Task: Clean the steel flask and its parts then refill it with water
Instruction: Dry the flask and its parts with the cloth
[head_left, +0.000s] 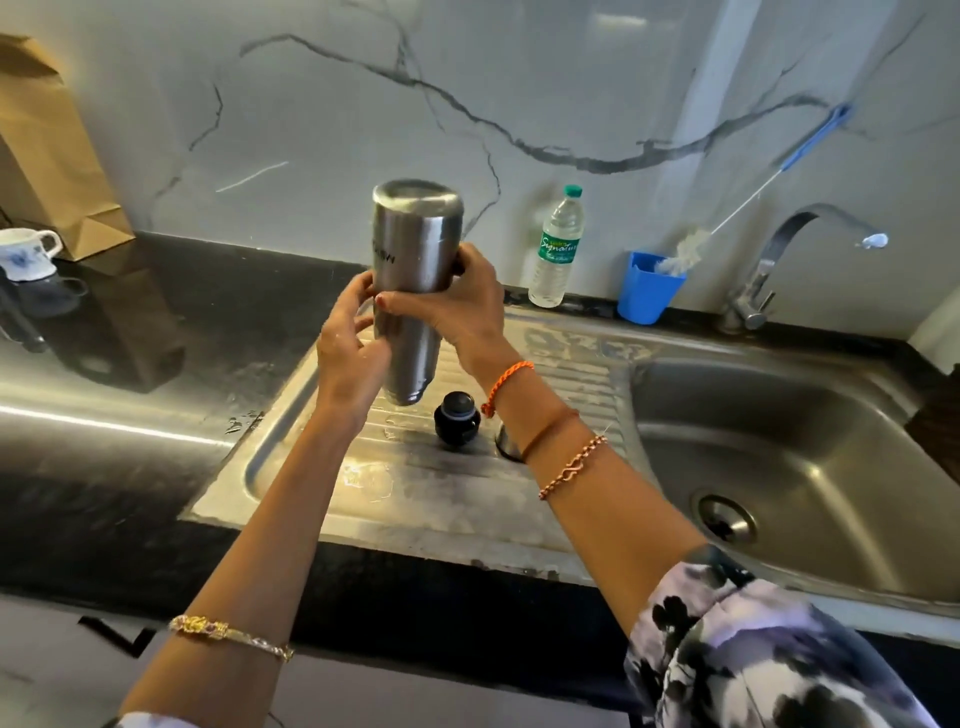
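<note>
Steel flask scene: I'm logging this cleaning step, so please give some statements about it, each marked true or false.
1. Both hands hold the cylindrical steel flask upside down. True.
2. The black round stopper sits in the sink basin. False: it stands on the ribbed steel drainboard.
3. The white bottle brush rests in the blue plastic cup. True.
4. Water runs from the curved steel tap. False: no stream shows.

1. Black counter left of the hands: white cup, brown paper bag.
2. Steel drainboard beneath the hands: black stopper.
3. Right of the hands, behind the drainboard: water bottle, blue cup.
</note>
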